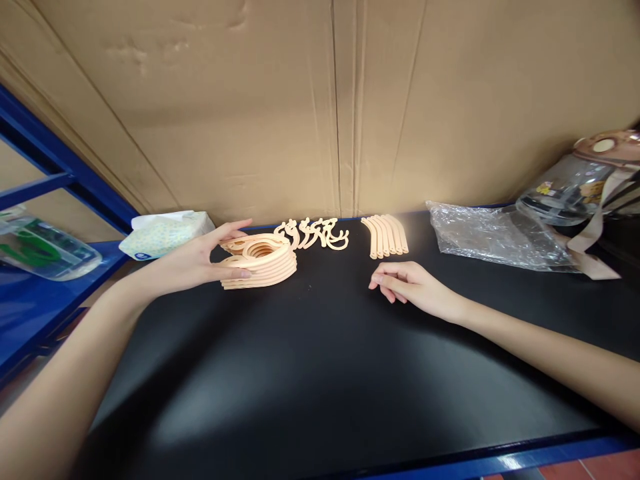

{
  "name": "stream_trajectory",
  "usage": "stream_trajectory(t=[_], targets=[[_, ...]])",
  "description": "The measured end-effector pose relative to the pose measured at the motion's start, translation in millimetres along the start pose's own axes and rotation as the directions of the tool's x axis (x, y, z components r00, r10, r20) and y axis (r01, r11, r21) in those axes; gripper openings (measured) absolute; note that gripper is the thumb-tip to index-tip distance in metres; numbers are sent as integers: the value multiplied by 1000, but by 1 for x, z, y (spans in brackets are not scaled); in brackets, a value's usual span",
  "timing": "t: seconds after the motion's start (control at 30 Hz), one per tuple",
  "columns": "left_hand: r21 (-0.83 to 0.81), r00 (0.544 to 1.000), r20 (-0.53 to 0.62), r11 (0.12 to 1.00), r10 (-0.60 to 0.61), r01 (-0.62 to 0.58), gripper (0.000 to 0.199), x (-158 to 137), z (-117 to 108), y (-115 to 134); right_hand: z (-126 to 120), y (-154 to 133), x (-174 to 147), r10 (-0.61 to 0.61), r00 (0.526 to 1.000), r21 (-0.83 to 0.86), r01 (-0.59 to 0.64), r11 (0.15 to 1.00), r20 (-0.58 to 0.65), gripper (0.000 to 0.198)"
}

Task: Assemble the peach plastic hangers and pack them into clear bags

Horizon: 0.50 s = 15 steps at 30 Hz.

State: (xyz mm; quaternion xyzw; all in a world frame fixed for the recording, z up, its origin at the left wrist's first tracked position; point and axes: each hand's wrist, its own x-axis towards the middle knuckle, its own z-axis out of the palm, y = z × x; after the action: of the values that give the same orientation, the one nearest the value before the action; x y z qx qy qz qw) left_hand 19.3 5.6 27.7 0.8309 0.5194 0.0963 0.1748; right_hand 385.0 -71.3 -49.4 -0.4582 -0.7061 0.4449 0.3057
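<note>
My left hand (pixel 215 257) grips a stack of peach-coloured plastic hanger parts (pixel 273 270) at its left end. The thumb presses the near side and the fingers reach around the back. Each layer is curved, with a round opening in the middle. To the right of the stack lies a row of small peach hooks (pixel 313 233). Several short curved hanger arms (pixel 385 235) lie side by side farther right. Just in front of these arms, my right hand (pixel 407 285) hovers low over or rests on the table, fingers loosely bent and holding nothing.
The black tabletop (pixel 310 380) has a blue edge. A tissue pack (pixel 167 235) stands at the back left, near a blue metal frame (pixel 60 170). A clear plastic bag (pixel 495 237) and a strapped clear bottle (pixel 565 187) are at the right. Cardboard (pixel 250 100) walls off the back.
</note>
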Motion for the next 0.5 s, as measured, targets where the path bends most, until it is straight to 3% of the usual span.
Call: stream_trajectory(t=[0.5], targets=[[-35,1000,8,999,20,-20,90,1,0,-1,1,-5,0,-4,1000,1,4,1000,0,31]])
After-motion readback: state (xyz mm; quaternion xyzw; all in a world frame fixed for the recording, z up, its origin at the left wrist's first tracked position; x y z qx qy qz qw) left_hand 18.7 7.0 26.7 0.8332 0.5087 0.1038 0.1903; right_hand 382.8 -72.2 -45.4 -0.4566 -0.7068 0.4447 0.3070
